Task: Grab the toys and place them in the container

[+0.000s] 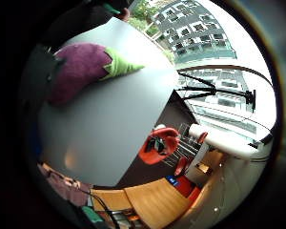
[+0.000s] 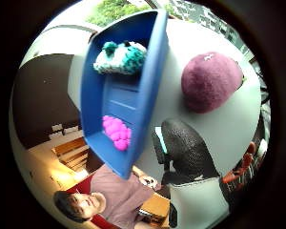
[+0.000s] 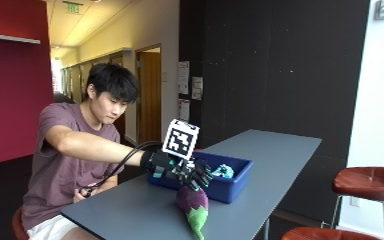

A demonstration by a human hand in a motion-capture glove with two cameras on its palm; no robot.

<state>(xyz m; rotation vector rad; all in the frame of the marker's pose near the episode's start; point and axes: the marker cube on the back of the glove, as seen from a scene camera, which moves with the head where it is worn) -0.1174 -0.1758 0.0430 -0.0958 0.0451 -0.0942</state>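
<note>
A purple eggplant plush (image 3: pixel 193 204) with a green leafy end lies on the grey table (image 3: pixel 132 210), just in front of the blue container (image 3: pixel 235 187). My gloved right hand (image 3: pixel 182 171) hovers right above the plush's purple end, fingers spread and holding nothing. In the thumb side palm view the container (image 2: pixel 138 102) holds a teal and white toy (image 2: pixel 120 57) and a pink bumpy toy (image 2: pixel 117 132); the purple plush (image 2: pixel 210 81) lies beside it, near a gloved finger (image 2: pixel 183 143). The little finger side view shows the plush (image 1: pixel 81 71) on the table (image 1: pixel 114 133).
The table runs on far behind the container (image 3: pixel 272 145). Red-brown stools (image 3: pixel 368 181) stand off the table's right side. The person's bare hand (image 3: pixel 85 191) stays at the near left table edge.
</note>
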